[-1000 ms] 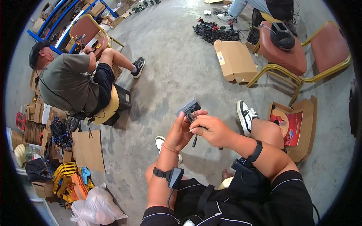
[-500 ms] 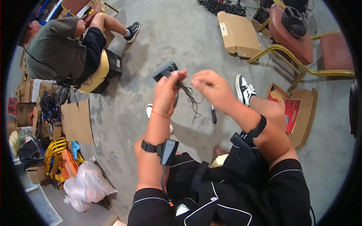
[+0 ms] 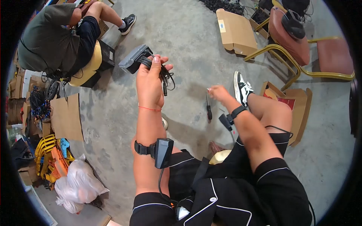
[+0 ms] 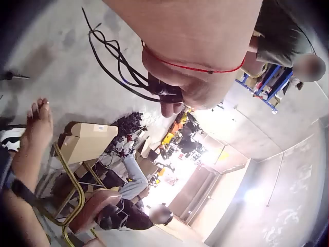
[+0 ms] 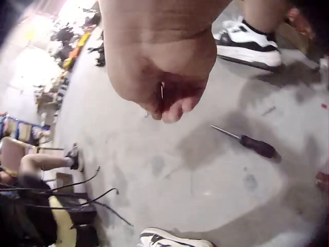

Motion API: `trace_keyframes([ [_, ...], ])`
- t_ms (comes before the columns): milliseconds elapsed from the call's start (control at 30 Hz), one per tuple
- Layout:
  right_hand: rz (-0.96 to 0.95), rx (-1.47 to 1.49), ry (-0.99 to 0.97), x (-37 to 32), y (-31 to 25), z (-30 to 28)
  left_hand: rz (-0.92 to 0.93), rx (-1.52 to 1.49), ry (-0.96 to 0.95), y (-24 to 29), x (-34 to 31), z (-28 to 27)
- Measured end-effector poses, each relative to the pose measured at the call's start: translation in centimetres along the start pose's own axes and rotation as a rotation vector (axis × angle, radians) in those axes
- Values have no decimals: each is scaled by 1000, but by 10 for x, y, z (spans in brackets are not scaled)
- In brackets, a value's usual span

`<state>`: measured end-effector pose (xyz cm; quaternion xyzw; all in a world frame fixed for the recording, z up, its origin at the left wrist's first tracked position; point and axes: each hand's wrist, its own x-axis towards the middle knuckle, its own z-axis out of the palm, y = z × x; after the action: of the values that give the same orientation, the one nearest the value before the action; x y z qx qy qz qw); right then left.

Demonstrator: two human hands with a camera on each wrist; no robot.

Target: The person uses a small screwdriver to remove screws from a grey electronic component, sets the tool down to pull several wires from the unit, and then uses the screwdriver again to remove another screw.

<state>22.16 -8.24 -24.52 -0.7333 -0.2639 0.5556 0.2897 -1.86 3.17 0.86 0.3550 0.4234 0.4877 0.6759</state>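
Left hand (image 3: 151, 81) gripping wired module (image 3: 132, 60).
Right hand (image 3: 218, 92) pinching thin pin (image 5: 162, 91), hovering by screwdriver (image 3: 208, 107); grasping that needs freed fingers.

left hand (image 3: 150, 81) grips black module (image 3: 135, 59), wires (image 3: 166, 77) dangling

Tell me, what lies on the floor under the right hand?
A black-handled screwdriver lies on the concrete floor just below the right hand, untouched. Whatever the curled fingers enclose is hidden; the left hand grips a black device elsewhere.
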Motion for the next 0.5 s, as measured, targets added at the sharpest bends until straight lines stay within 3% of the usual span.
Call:
trace_keyframes([
  [167, 404, 210, 172, -8, 108, 52, 22, 6, 92, 9, -2, -13],
  [233, 479, 349, 224, -13, 140, 80, 39, 6, 144, 9, -2, -19],
  [367, 555, 210, 253, -16, 179, 95, -17, 15, 207, 5, -5, -15],
  [500, 526, 328, 225, 4, 196, 103, -69, -92, 266, -10, -8, -5],
])
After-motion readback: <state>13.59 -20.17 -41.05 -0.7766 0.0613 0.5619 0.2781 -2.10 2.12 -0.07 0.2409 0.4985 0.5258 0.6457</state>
